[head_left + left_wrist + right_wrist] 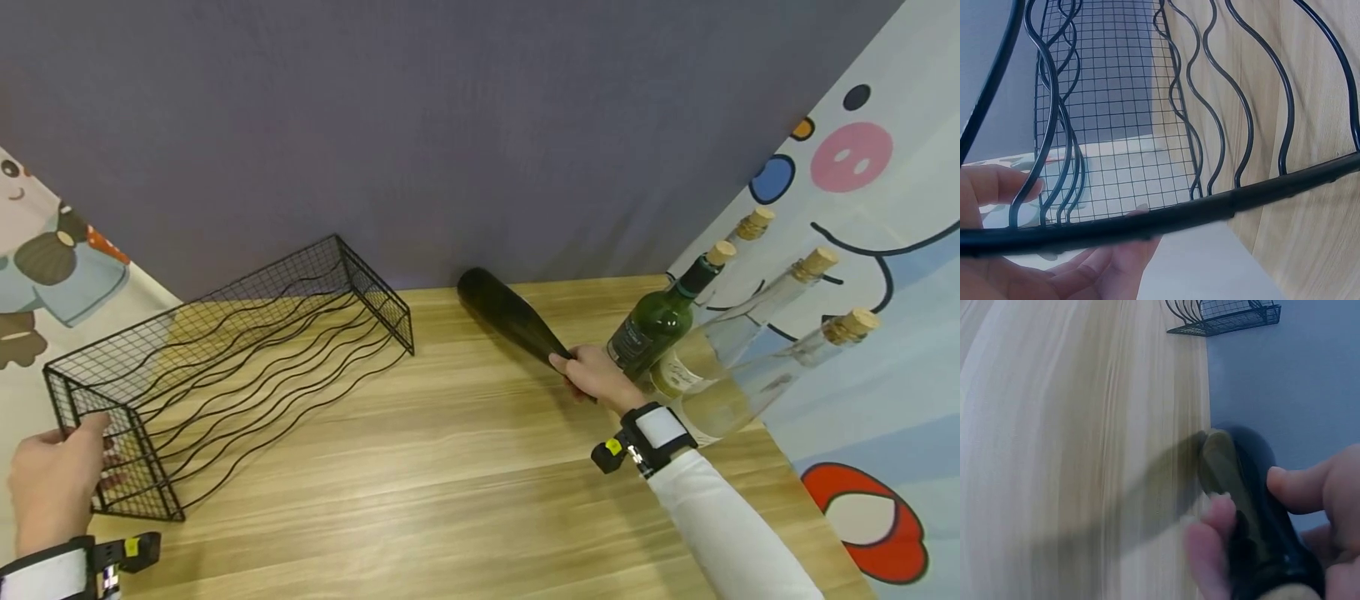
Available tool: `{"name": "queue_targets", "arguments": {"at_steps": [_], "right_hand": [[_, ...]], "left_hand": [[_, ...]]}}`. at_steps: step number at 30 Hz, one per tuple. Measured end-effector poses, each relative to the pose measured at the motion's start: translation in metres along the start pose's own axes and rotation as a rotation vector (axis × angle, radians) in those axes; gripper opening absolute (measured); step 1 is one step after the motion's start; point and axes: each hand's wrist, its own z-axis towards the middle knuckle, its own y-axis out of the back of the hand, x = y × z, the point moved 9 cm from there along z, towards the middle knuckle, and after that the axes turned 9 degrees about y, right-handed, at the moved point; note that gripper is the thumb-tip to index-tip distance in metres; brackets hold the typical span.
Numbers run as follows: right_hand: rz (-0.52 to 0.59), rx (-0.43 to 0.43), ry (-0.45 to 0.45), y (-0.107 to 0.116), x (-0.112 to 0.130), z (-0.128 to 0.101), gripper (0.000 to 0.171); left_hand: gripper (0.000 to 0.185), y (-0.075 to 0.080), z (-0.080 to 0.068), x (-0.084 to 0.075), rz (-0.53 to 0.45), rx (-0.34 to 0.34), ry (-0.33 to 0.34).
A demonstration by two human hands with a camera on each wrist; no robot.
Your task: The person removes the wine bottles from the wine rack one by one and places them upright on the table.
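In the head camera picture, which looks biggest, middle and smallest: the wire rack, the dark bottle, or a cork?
1. Wire rack, by far the biggest.
2. Dark bottle held in the right hand.
3. Cork, smallest.

- Wire rack (pixel 225 367), left of frame: was black, square-grid mesh on the walls, wavy rods along the base.
- Lying bottle (pixel 510 321), centre: very dark green, near black.
- Green bottle (pixel 652 325), right: dark green glass, dark label, tan cork.
- Clear bottles (pixel 750 367), far right: colourless glass, pale labels, tan corks.
- Table (pixel 450 475): light wood, streaked grain.
- Backdrop (pixel 450 125): flat grey-purple.
- Right cloth (pixel 885 275): pale blue and white, cartoon print with pink, blue, orange and red patches.
- Sleeve (pixel 720 525): white.
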Motion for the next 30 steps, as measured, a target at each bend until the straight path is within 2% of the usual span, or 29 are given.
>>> {"name": "queue_targets", "arguments": {"at_steps": [5,8,11,16,20,24,30], "right_hand": [[0.0,0.085,-0.01,-0.007,0.002,-0.002,0.043],[-0.006,0.127,0.024,-0.012,0.004,-0.002,0.045],[-0.033,0.118,0.058,-0.013,0.006,0.0,0.042],[-0.168,0.074,0.088,-0.008,0.013,0.002,0.036],[-0.174,0.081,0.07,-0.006,0.02,0.0,0.044],[-0.144,0.005,0.107,0.005,0.032,-0.002,0.043],[-0.203,-0.214,0.156,0.031,0.049,-0.007,0.051]], "left_hand": [[0.079,0.001,-0.001,0.002,-0.001,0.0,0.008],[0.079,0.001,-0.002,0.001,0.004,-0.007,0.005],[0.078,0.001,-0.003,0.001,-0.01,-0.006,0.002],[0.076,0.001,-0.006,0.0,-0.049,0.004,0.002],[0.075,0.002,-0.008,-0.001,-0.041,-0.005,0.002],[0.075,0.003,-0.008,0.0,-0.024,-0.017,0.009],[0.076,0.0,-0.007,0.0,-0.056,0.001,0.007]]}}
